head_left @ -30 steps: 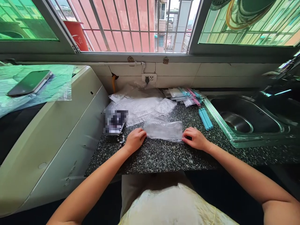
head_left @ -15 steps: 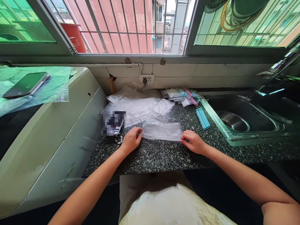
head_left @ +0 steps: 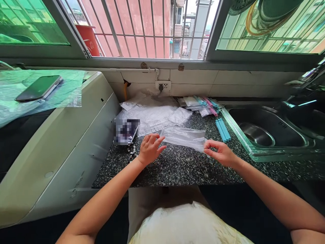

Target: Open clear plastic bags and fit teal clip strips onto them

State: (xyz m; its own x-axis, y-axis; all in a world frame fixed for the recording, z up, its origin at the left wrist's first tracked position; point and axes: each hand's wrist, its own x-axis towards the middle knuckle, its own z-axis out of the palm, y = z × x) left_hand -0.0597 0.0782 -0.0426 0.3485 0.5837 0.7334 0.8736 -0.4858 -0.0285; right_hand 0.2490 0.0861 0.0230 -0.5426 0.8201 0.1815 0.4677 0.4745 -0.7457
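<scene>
Lifted off the counter, clear bag (head_left: pixel 185 137) hangs pinched by right hand (head_left: pixel 220 153); left hand (head_left: pixel 149 149) open beside it.

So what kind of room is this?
Most likely a home kitchen. A steel sink is set into a speckled stone counter under a barred window, and the right hand pinches a clear plastic bag.

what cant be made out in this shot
Head view only:
- Blurred patch on the counter: pixelated, so the thing there is unreadable.
- Clear bag pinched in the right hand: contents too faint to tell.
- Packets by the sink: too small to identify.
- Left hand: open beside the bag, contact unclear.
</scene>
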